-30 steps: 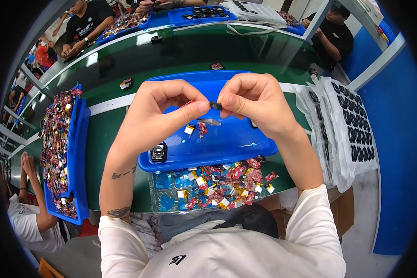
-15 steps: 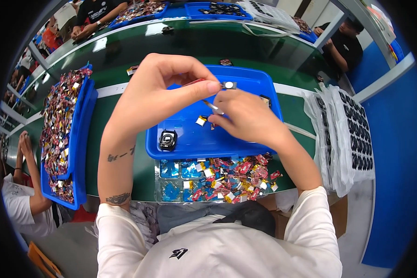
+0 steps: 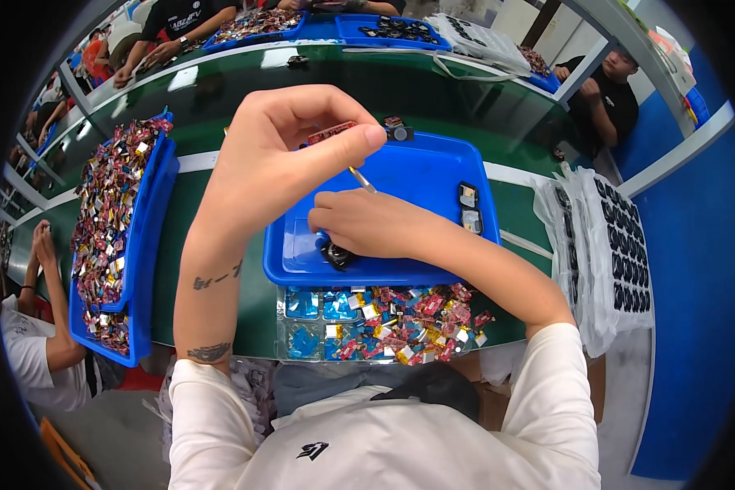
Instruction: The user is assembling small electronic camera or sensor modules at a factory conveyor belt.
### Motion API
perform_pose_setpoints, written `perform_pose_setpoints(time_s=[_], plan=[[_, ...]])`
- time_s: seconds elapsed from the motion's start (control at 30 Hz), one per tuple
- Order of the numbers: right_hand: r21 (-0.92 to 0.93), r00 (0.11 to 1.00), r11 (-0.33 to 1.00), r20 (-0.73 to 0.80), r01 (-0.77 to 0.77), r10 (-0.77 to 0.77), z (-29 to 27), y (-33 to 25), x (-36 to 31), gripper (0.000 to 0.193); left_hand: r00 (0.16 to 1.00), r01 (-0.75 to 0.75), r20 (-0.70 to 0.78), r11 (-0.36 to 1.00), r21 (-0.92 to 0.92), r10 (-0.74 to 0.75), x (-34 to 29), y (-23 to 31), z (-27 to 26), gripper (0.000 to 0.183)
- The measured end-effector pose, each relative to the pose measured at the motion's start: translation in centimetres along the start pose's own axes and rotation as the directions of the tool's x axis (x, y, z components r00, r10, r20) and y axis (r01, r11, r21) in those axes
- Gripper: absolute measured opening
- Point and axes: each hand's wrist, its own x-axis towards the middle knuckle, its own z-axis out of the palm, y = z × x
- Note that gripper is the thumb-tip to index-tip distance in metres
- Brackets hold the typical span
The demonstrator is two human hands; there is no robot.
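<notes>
My left hand (image 3: pixel 290 151) is raised over the blue tray (image 3: pixel 457 155), its thumb and fingers closed round a small red circuit board (image 3: pixel 331 132). Just past the thumb tip shows a small dark part (image 3: pixel 398 131) with a round grey face; whether it joins the board I cannot tell. Lower, over the tray, my right hand (image 3: pixel 367 220) has curled fingers, and a thin silver tool (image 3: pixel 363 180), perhaps tweezers, sticks up from it. Its fingertips are beside a black watch case (image 3: pixel 336 255) in the tray's near left corner. Two further black watch cases (image 3: pixel 469 208) lie along the tray's right side.
Before the blue tray lies a clear plastic tray (image 3: pixel 306 339) with red boards and small batteries. A heaped blue bin (image 3: pixel 110 237) stands left. Stacked white trays (image 3: pixel 625 233) of black parts stand right. Co-workers sit across the green table (image 3: pixel 237 90) and at left.
My right hand has left the left fingertips and moved down and left to the black watch case. The left hand has stayed raised, and the watch case has shifted slightly right.
</notes>
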Motion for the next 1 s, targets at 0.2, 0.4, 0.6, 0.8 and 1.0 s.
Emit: perform_pose_setpoints(time_s=[0.2,0.4,0.6,0.8,1.0], plan=[[0.090,0.998,0.994,0.026,0.060,-0.063,-1.2,-1.1,-2.4,0.024,1.000,0.016,-0.001,1.000,0.018,-0.016,0.3,-0.2,0.2,0.009],[-0.026,0.998,0.999,0.058,-0.026,0.028,-1.1,-0.7,-3.1,0.036,0.999,0.026,0.027,0.999,0.044,-0.027,0.4,-0.5,0.4,0.010],[-0.034,0.998,0.998,-0.010,-0.057,0.057,-1.5,-0.2,-3.0,0.057,0.998,-0.035,-0.053,0.995,0.092,0.040,0.2,-0.5,0.7,0.013],[0.989,0.960,0.110,-0.121,0.095,0.252,-3.6,1.7,-4.1,0.047,0.987,-0.021,-0.155,0.995,0.098,0.036,0.1,-0.2,0.6,0.010],[0.947,0.802,0.223,-0.315,0.231,0.508,-4.7,1.1,-5.6,0.034,0.978,0.152,-0.163,0.979,0.135,-0.130,0.5,-2.1,2.1,0.014]])
